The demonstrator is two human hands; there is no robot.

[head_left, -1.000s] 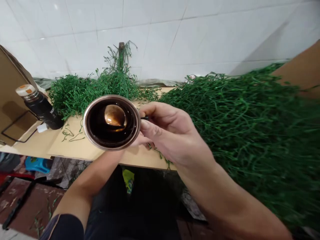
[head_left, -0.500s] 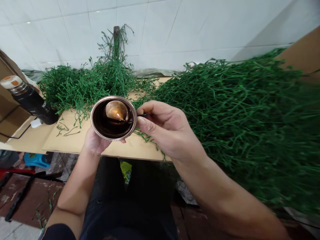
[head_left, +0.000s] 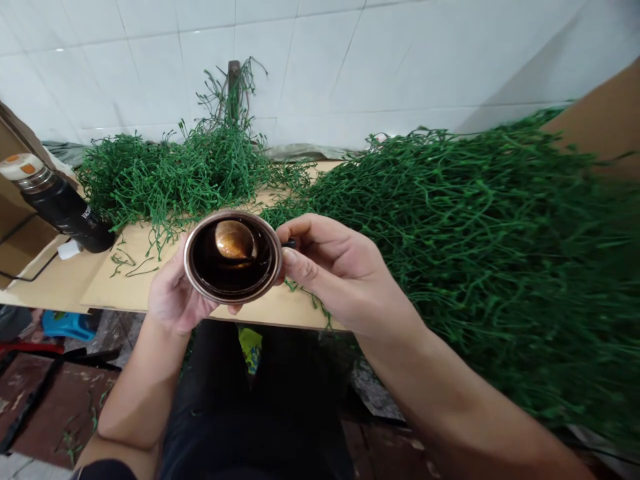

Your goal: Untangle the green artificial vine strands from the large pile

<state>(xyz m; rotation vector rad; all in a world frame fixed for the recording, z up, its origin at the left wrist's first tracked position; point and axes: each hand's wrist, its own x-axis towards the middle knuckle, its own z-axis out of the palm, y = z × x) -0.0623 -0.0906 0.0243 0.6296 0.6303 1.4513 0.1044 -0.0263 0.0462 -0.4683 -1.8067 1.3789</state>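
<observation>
A metal-rimmed mug [head_left: 231,299] is held up in front of me, tipped so that its mouth faces me. Dark brown liquid or a dark interior shows inside, with a shiny rounded coppery shape [head_left: 234,241] in it; whether that is a spoon bowl or a reflection I cannot tell. My left hand [head_left: 175,300] cups the mug from its left side and below, most fingers hidden behind it. At the right rim, my right hand [head_left: 333,263] pinches a small black part, seemingly the handle, between thumb and fingers.
Tangled green wiry stems lie in a smaller heap [head_left: 170,170] at left and a large heap [head_left: 450,233] at right, on a cardboard-covered table [head_left: 120,287]. A black vacuum flask [head_left: 65,207] stands at left. A short post [head_left: 233,87] rises before the tiled wall.
Both hands and the mug have come slightly lower and nearer to me. My left hand shows more at the mug's left side, and the coppery shape looks smaller.
</observation>
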